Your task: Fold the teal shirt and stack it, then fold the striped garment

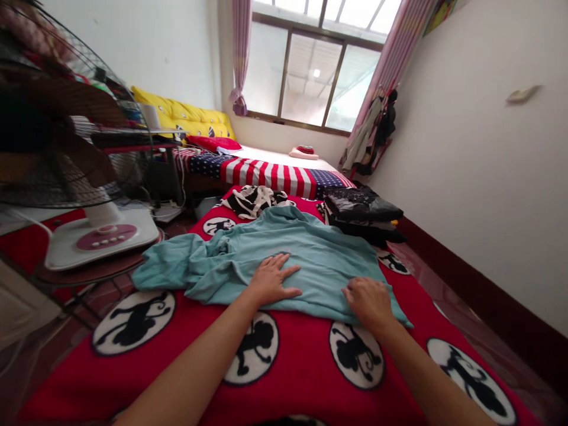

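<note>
Crumpled teal cotton shirt (310, 254) lies spread on a red fleece blanket with black-and-white monkey roundels (306, 378), roughly centre of the scene, one sleeve trailing off to the left.

Left hand (271, 279) is flat on the shirt's near-middle, palm down, fingers spread wide, gripping nothing, just pressing on the fabric. Right hand (367, 300) sits at the shirt's near right edge, fingers curled down onto the hem; looks like a pinch on the cloth but can't tell for sure, fingertips are hidden. Hands are near each other, not touching.

Outward from there:
- Far side of the shirt, touching or just beside it: a black-and-white patterned garment (251, 200), bunched up.
- Far right of the shirt: stack of dark folded clothes with a glossy black piece on top (361, 212), near the wall.
- Beyond that: bed with a stars-and-stripes flag cover (270, 173), a red pillow (213, 143) and a yellow cushion (186, 113) at its far left end, a small folded pink pile (304, 154) at the far end under the window (310, 77).
- Left: white pedestal fan with wire guard (84, 177), base with pink button panel just left of the shirt sleeve.
- Far right corner: clothes hanging by the pink curtain (373, 133).
</note>
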Motion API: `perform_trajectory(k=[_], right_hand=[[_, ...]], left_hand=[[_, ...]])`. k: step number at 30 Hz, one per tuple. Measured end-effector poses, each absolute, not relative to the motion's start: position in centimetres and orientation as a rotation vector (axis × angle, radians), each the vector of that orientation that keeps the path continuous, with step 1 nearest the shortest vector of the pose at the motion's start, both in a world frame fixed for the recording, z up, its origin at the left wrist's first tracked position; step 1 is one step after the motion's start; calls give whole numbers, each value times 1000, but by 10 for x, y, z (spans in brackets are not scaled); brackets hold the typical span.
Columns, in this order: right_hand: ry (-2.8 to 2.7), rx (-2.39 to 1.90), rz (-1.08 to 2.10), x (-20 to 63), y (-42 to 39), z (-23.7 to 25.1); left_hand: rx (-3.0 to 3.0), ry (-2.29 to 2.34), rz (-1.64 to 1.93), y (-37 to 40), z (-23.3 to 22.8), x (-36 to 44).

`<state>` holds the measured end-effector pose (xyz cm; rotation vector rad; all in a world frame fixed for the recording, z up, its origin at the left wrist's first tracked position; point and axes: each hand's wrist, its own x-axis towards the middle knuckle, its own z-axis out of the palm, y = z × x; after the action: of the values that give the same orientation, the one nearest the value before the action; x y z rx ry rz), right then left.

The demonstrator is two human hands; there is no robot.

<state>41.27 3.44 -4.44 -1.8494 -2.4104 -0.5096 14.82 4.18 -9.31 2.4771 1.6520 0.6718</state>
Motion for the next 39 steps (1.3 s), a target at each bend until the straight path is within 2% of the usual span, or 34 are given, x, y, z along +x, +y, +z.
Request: perform_trajectory(k=[4,7,14,19,24,26,30,32,39], right_hand=[[-2487,-1432,-255,371,43,-59],[-2534,-1453,-123,359,51,-84],[-2516,-1520,-140,368,60,-106],[-2474,-1482,-162,368,62,-110],[-2428,-1471,-165,365,62,-113],[-2414,-1475,-159,364,62,-113],[-2406,-1478,-150,364,61,-112],[-2411,-1481,-149,364,61,-112],[-2412,-1461,-140,365,62,-113]], left_hand=[[2465,1621,732,40,-93,147],[2460,1621,760,40,-92,147],[2331,1493,920,35,-91,140],[2203,1405,1099,-9,-80,100],[2052,1934,1436,-50,-62,34],[2052,2139,1353,-51,-57,11],[2064,2331,800,-34,-50,-18],[2065,2345,660,-24,-49,-24],[2135,2394,731,-12,-53,-25]])
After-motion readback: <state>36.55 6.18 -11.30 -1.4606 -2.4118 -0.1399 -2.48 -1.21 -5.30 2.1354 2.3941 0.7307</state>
